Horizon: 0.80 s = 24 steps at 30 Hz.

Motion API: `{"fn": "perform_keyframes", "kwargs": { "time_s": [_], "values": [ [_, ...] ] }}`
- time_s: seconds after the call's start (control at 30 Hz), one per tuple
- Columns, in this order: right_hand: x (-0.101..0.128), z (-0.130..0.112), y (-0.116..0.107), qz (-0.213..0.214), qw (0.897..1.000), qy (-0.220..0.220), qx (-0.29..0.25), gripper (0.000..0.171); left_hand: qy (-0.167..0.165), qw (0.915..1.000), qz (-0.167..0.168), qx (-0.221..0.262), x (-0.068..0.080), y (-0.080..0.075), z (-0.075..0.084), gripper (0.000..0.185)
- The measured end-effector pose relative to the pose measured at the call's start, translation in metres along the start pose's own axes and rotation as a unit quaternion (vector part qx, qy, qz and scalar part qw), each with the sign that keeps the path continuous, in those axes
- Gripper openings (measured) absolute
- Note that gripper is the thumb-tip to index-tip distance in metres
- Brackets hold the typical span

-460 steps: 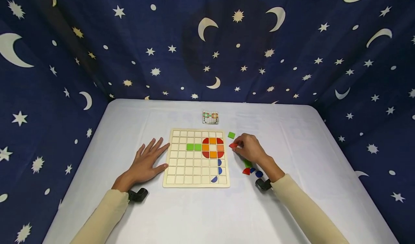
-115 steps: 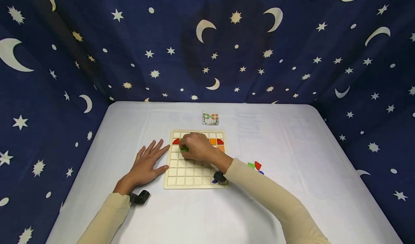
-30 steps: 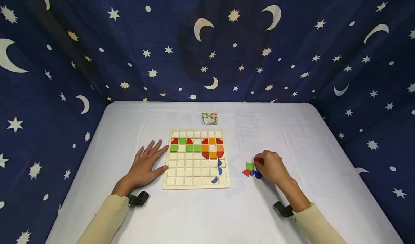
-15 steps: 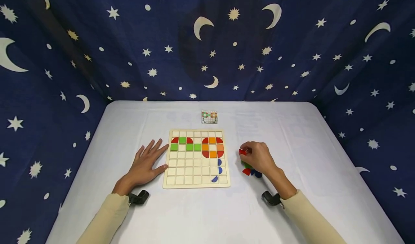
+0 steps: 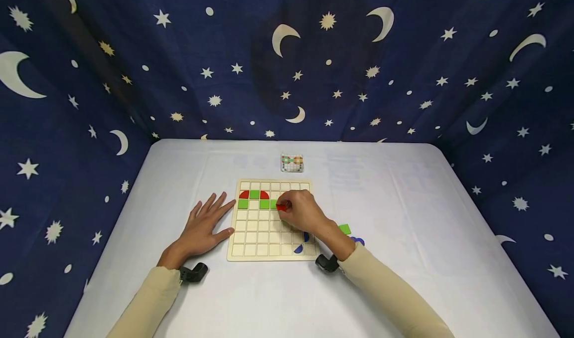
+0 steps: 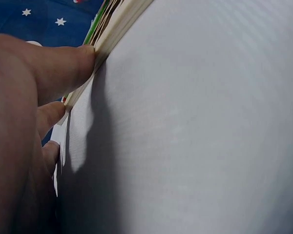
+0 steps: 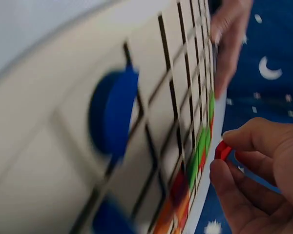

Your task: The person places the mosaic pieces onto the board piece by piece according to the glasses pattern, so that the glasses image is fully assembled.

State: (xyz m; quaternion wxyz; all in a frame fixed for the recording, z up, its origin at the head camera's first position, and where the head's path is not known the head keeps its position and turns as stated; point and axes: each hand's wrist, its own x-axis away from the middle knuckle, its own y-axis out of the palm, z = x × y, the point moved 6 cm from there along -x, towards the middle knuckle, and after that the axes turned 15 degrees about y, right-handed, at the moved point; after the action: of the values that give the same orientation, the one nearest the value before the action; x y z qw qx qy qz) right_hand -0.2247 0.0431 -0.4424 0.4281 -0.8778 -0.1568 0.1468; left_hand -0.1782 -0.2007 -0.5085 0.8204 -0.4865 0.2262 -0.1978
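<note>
My right hand (image 5: 304,211) pinches a red quarter-circle tile (image 7: 223,150) between thumb and fingertips, held over the middle of the cream grid board (image 5: 264,251). Its forearm hides part of the board's right side. Fingers spread, my left hand (image 5: 199,231) rests on the table with thumb and fingertips at the board's left edge. On the board's upper left sit several green square tiles (image 5: 254,194) and two red quarter-circle tiles (image 5: 244,194). Blue half-circle tiles (image 5: 298,249) lie at its lower right; in the right wrist view one blue tile (image 7: 115,112) looms close.
Right of the board, a loose green tile (image 5: 344,229) and blue tiles (image 5: 358,240) lie on the white table, partly behind the right forearm. A small pattern card (image 5: 292,163) lies beyond the board. A dark blue star-and-moon curtain (image 5: 332,79) surrounds the table.
The right hand has picked up a red tile from the loose tiles and carried it left over the board. Over the longer span, green and red tiles joined the board's upper left. Left hand unmoved.
</note>
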Motion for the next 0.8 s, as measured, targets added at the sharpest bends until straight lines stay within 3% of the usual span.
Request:
{"fn": "perform_keyframes", "kwargs": {
  "time_s": [0.13, 0.3, 0.53, 0.8],
  "values": [
    [-0.008, -0.026, 0.026, -0.039, 0.998, -0.039, 0.015, 0.012, 0.000, 1.0000, -0.001, 0.002, 0.001, -0.002, 0.000, 0.073],
    [-0.015, -0.050, 0.053, -0.072, 0.995, -0.054, 0.041, 0.010, 0.007, 1.0000, 0.001, 0.007, 0.000, -0.003, 0.001, 0.072],
    [-0.023, -0.064, 0.072, -0.047, 0.994, -0.054, 0.081, 0.008, 0.012, 0.9999, 0.001, 0.008, -0.001, -0.002, 0.000, 0.071],
    [-0.028, -0.069, 0.080, -0.009, 0.994, -0.054, 0.099, 0.001, 0.012, 0.9999, 0.001, 0.006, -0.001, -0.004, 0.001, 0.071]
  ]
}}
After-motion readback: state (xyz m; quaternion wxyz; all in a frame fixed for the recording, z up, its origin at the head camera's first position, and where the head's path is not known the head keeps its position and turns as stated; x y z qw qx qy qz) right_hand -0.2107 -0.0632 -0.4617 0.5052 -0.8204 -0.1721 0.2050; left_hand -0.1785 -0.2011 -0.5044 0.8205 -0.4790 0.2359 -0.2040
